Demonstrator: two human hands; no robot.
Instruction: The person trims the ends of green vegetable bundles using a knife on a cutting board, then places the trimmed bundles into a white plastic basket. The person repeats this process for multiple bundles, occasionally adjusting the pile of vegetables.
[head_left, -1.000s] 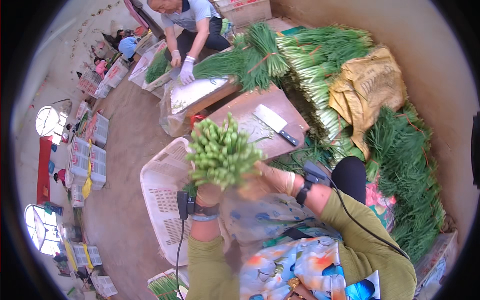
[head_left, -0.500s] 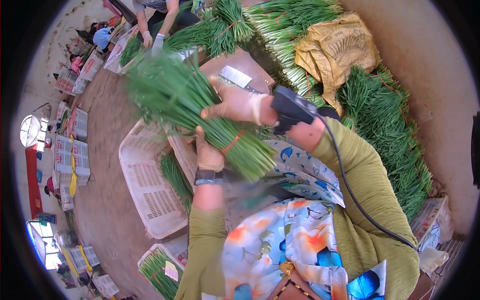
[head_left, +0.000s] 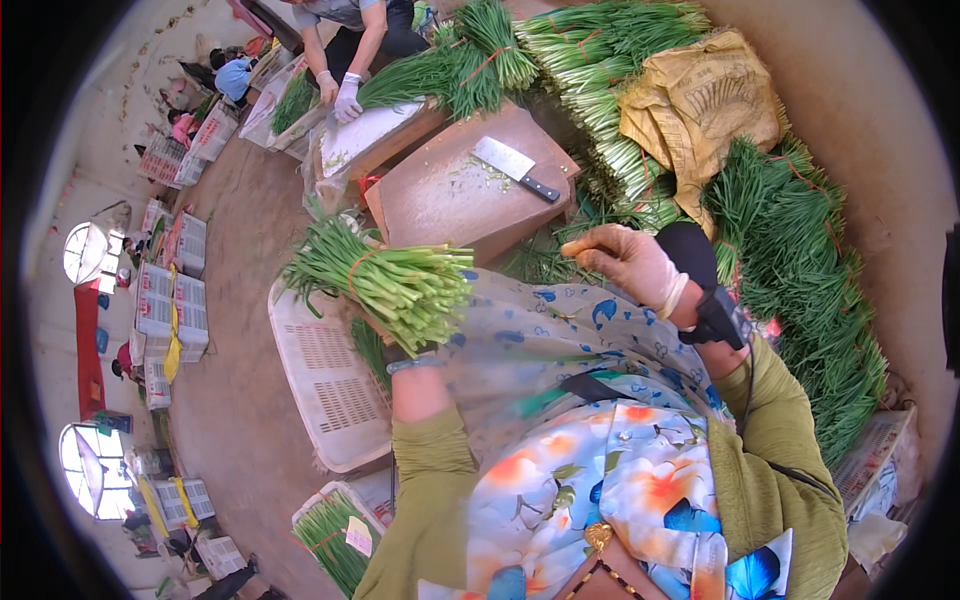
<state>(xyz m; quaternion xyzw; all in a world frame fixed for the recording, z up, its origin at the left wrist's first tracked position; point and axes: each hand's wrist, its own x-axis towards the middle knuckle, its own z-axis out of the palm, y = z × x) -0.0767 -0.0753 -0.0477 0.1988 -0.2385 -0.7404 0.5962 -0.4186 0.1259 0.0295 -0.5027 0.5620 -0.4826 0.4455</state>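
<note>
My left hand [head_left: 397,353], mostly hidden beneath it, holds up a bundle of green chives [head_left: 405,300]. A red band rings the bundle; its pale cut ends point right and its leafy part points left. My right hand [head_left: 640,268], in a thin glove, is raised apart from the bundle with fingers loosely bent and nothing visible in them. Between my hands and the far side stands a brown chopping block [head_left: 430,195] strewn with green scraps. On it lies a cleaver [head_left: 508,160] with a black handle.
Banded chives [head_left: 800,270] are heaped along the right wall, partly under a yellow woven sack [head_left: 700,105]. A white plastic crate [head_left: 325,385] is at left, another crate of chives [head_left: 335,540] nearer. A gloved co-worker [head_left: 350,30] sits beyond a white-topped block [head_left: 375,135].
The bundle has turned so its cut ends face right, and it has shifted left. My right hand has let go of it and drawn back right. The cleaver and block came into plain view.
</note>
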